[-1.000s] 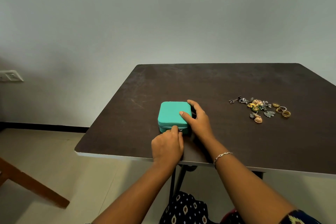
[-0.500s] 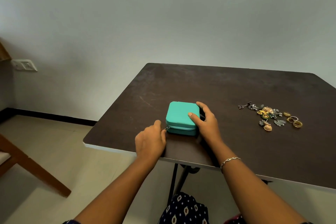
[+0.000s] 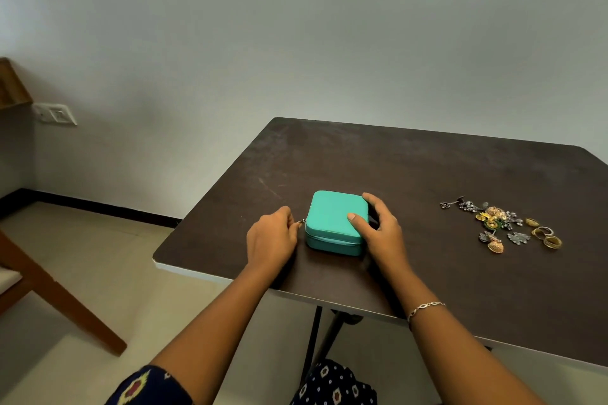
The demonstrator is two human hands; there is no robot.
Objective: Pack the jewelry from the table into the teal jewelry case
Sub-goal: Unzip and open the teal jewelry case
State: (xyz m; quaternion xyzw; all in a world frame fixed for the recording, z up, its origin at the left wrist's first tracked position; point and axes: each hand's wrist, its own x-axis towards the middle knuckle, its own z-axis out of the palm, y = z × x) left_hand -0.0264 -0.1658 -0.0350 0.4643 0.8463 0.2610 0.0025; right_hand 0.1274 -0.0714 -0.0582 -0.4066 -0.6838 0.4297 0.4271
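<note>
The teal jewelry case (image 3: 332,219) lies flat with its lid down near the front left of the dark table (image 3: 427,168). My left hand (image 3: 271,237) sits just left of the case, fingers pinched on the small metal zipper pull (image 3: 300,223) at the case's left side. My right hand (image 3: 381,230) rests on the case's right side, thumb on the lid and fingers around the far right corner. A pile of jewelry (image 3: 501,223) lies on the table to the right: silver pieces, gold earrings and several gold rings.
The table's front edge (image 3: 230,279) runs close under my wrists, its left corner near my left hand. A wooden chair leg (image 3: 59,299) stands on the floor at left. A bracelet (image 3: 426,307) is on my right wrist.
My left hand has drawn the zipper pull from the case's front edge around to its left side. My right hand stays on the case. The camera view has shifted left.
</note>
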